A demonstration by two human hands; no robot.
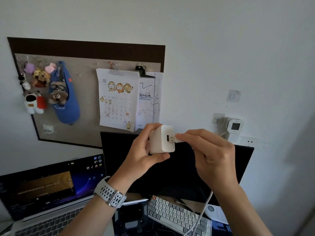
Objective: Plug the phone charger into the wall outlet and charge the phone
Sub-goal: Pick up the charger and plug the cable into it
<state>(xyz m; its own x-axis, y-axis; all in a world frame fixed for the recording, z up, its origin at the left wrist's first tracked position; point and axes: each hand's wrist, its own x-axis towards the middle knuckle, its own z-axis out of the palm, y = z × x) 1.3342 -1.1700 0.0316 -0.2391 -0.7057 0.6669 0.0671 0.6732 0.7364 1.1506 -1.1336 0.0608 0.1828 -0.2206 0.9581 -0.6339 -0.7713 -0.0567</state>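
Note:
My left hand (144,150) grips a white charger block (161,140), held up in front of the dark monitor with its USB port facing right. My right hand (209,150) pinches the white USB plug (173,138), whose metal tip sits at the mouth of the port. The white cable (203,212) hangs down from my right hand over the keyboard. A white wall outlet (249,142) sits on the wall to the right, just above the monitor's top corner. No phone is in view.
A black monitor (170,176) stands behind my hands, with an open laptop (47,188) to its left and a grey-white keyboard (172,215) below. A small white clock device (235,126) hangs above the outlet. A pinboard (85,99) with plush toys and a calendar covers the wall at left.

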